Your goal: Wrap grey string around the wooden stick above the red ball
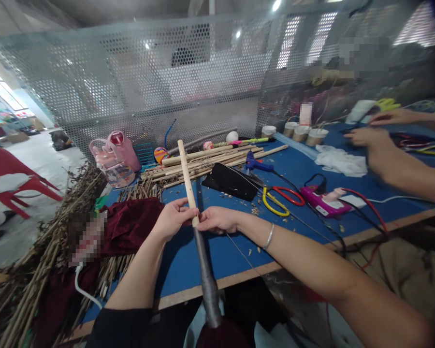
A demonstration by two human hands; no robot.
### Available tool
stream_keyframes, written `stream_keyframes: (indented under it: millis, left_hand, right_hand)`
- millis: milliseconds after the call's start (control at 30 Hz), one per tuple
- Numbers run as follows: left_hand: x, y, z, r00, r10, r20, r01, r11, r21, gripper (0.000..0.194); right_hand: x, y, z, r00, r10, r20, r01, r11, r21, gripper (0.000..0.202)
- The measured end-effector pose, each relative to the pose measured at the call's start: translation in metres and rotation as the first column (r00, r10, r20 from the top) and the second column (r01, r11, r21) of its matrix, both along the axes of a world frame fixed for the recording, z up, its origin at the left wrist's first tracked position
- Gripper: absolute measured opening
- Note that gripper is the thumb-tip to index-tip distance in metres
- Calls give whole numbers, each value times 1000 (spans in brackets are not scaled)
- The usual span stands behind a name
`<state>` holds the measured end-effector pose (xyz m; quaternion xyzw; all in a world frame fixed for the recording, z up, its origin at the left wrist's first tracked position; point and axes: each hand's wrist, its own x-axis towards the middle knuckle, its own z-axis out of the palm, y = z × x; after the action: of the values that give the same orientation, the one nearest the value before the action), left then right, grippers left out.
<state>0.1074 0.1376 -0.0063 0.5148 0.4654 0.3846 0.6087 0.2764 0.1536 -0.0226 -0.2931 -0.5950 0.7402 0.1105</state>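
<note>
A pale wooden stick [187,176] slants up from my lap, its lower length covered in grey wrapping [205,270]. My left hand [174,217] is closed round the bare wood just above where the wrapping ends. On the other side, my right hand [217,220] has its fingers pinched together against the stick at the wrapping's upper edge. From under these fingers a thin grey thread [241,251] runs down to the right; whether it is wire or yarn I cannot tell. The stick's lower end meets dark red cloth [223,336] on my lap.
Peeled sticks [221,159] lie across the blue table [188,263]. Scissors [279,200], a blue glue gun [257,163] and a purple power strip [324,200] sit right of centre. Dry twigs [25,270] crowd the left. A co-worker's hands [380,140] are at far right.
</note>
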Motion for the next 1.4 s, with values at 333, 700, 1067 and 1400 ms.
stream_keyframes:
  millis: [333, 700, 1067, 1400]
  left_hand:
    - [4, 0, -7, 991, 98, -94, -90, 992, 85, 39]
    - [-1, -1, 2, 996, 21, 88, -19, 1000, -22, 38]
    - [1, 0, 0, 996, 50, -68, -43, 994, 105, 37]
    - [3, -1, 0, 986, 135, -97, -124, 985, 119, 34]
  right_hand:
    - [0, 2, -3, 997, -64, 49, 64, 998, 17, 37]
    - [2, 3, 3, 997, -81, 3, 80, 993, 90, 33]
    - [3, 3, 4, 999, -30, 21, 29, 998, 49, 35]
    - [0, 1, 2, 994, -104, 26, 101, 989, 106, 34]
